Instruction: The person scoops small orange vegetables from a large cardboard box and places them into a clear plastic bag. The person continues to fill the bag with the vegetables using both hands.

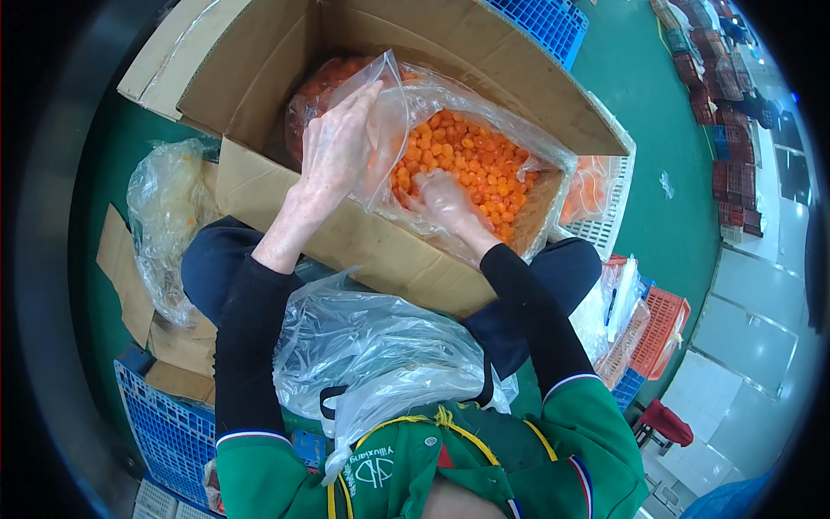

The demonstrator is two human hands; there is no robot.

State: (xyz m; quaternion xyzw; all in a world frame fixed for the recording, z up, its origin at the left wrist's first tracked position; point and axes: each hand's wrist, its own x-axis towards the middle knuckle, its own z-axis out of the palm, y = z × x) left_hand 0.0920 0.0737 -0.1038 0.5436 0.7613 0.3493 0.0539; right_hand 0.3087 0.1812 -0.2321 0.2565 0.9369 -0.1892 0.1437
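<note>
An open cardboard box point(346, 251) stands tilted in front of me. Inside it lies a clear plastic bag point(415, 95) filled with small orange round pieces point(471, 160). My left hand point(337, 143) grips the bag's near-left rim and holds it up. My right hand point(445, 201) is inside the bag, down among the orange pieces, fingers partly buried; whether it holds any is hidden.
A crumpled clear plastic bag point(372, 346) lies in my lap. Another crumpled bag point(164, 216) and cardboard scraps point(130, 285) lie at the left. A blue crate point(164, 428) sits at lower left, a white crate point(605, 221) and an orange crate point(661, 324) at the right, on a green floor point(666, 130).
</note>
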